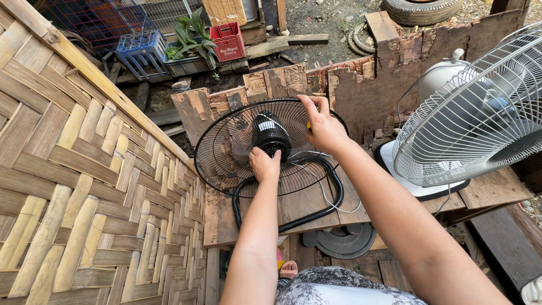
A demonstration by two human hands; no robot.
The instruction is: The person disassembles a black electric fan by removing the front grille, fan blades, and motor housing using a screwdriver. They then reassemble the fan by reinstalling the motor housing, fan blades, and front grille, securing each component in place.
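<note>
A black fan with a round wire rear guard (226,152) stands on a worn wooden table (316,203), on a black tubular stand (333,195). Its black motor hub (270,133) sits in the middle of the guard, with no blades seen. My left hand (264,165) grips the spot just under the hub, fingers closed on it. My right hand (322,124) holds the guard's upper right rim, with something small and yellow showing under the fingers.
A white fan (480,113) with a wire guard stands at the right on the table. A woven bamboo wall (73,181) fills the left. Broken plywood boards (367,79), a red crate (228,40), a blue crate (141,51) and a tyre (420,8) lie beyond.
</note>
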